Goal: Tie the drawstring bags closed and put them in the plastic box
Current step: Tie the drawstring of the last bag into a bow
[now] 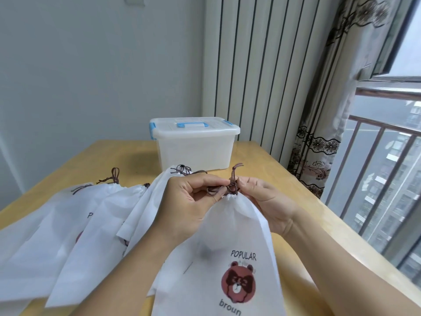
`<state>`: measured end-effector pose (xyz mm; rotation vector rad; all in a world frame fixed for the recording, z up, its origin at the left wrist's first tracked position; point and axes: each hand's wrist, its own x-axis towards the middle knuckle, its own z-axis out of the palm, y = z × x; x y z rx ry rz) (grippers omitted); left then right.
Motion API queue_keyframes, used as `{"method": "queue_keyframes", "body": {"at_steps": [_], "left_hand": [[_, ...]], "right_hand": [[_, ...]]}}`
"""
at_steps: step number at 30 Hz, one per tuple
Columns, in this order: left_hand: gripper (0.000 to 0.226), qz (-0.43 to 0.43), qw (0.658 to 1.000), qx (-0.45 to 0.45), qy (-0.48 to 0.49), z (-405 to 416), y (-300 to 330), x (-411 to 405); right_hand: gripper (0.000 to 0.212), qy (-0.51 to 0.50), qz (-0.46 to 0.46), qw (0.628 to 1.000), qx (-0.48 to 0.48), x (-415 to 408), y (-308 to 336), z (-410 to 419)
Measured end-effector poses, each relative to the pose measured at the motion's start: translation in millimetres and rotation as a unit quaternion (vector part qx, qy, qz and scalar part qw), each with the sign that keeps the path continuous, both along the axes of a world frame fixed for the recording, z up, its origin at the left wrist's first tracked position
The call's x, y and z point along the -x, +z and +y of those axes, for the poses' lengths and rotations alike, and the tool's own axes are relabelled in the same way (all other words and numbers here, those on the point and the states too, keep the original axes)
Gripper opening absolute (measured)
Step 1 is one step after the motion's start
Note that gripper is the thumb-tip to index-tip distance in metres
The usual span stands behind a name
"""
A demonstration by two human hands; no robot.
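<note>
Nearest the lens: white drawstring bag (230, 252) with bear print and "POPULAR" lettering, lying flat on the table (296, 179), long axis running from the camera away toward the far edge, gathered mouth at the far end. Mouth is cinched; brown drawstring (232, 187) bunches just above it, one loop standing upright. Left hand (189, 201): fingers curled, thumb and forefinger pinching the cord on the left side of the bunch. Right hand (264, 201): fingers likewise curled, pinching the cord on the right side; the two hands meet nearly fingertip to fingertip over the mouth. Knot status: cannot tell whether it is finished (strands overlap, too small to resolve); judged mid-tie. Pile of other bags (79, 224) lies fanned out to the left, cords (114, 176) at their far ends, apparently awaiting the same treatment. Plastic box (193, 144), translucent with blue latches and handle, stands directly beyond the cinched mouth, on the same line as the bag's long axis, apart from it. Lid is on, so it must likely come off before any bag goes in. Both hands sit about equally near the box; the right has the clearer path.
</note>
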<state>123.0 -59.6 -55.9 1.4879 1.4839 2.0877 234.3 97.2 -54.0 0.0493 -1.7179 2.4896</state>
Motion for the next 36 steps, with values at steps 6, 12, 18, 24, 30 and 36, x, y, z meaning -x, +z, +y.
{"method": "queue_keyframes", "body": {"at_steps": [6, 12, 18, 24, 30, 36], "left_hand": [[0.029, 0.111, 0.988, -0.021, 0.105, -1.0, -3.5, -1.7], [0.02, 0.272, 0.938, -0.065, 0.205, -0.3, -6.5, -0.8], [0.011, 0.321, 0.93, -0.072, 0.163, -1.1, -5.3, -2.6], [0.017, 0.136, 0.983, 0.031, 0.118, -1.6, -5.7, -5.9], [0.019, -0.035, 0.994, 0.091, 0.047, -4.9, 5.1, -8.9], [0.028, -0.204, 0.97, 0.13, -0.026, -5.0, 8.8, -1.3]], "right_hand": [[0.022, -0.035, -0.007, 0.999, 0.006, 4.6, -1.6, 0.2], [0.064, 0.009, -0.024, 0.996, 0.088, 0.2, 4.1, 5.7], [0.063, -0.003, -0.05, 0.995, -0.092, -11.3, 19.6, -3.9], [0.079, -0.096, -0.012, 0.969, -0.229, -12.8, 30.1, -13.0], [0.019, -0.156, 0.055, 0.891, -0.423, -13.4, 24.8, -15.7], [0.016, -0.165, 0.075, 0.886, -0.428, -14.7, 22.9, -13.1]]}}
